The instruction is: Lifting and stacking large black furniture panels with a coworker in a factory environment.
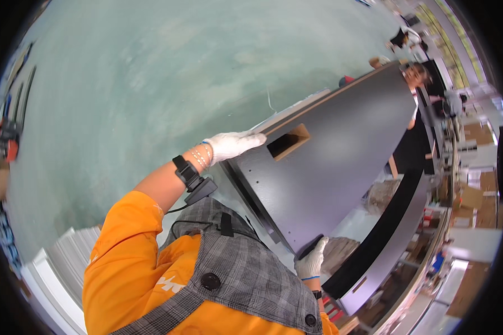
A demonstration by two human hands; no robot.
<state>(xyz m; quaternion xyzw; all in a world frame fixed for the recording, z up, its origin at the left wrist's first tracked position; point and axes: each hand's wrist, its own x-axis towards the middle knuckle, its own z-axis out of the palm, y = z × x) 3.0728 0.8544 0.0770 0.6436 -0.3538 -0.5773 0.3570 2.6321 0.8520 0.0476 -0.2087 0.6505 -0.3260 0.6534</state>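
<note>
A large dark grey panel (341, 139) with a rectangular cut-out (288, 142) and small holes stretches away from my body, tilted in view. My left hand (237, 146), in a white glove, holds its left edge at the near corner, beside the cut-out. The fingers lie together along the edge; the thumb is hidden. At the near right corner my right hand (313, 259), gloved too, is closed around the panel's edge, its fingertips partly out of sight. Another person (415, 75) is at the far end, with a hand (379, 61) by the panel's edge.
Right of the panel stand a curved black-and-grey piece (383, 240) and a plastic-wrapped bundle (341, 254). A long workbench with cartons (478, 198) runs along the right. White stacked boards (67, 273) lie behind at lower left; a red-and-black pallet truck (8, 137) stands far left on the green floor (151, 84).
</note>
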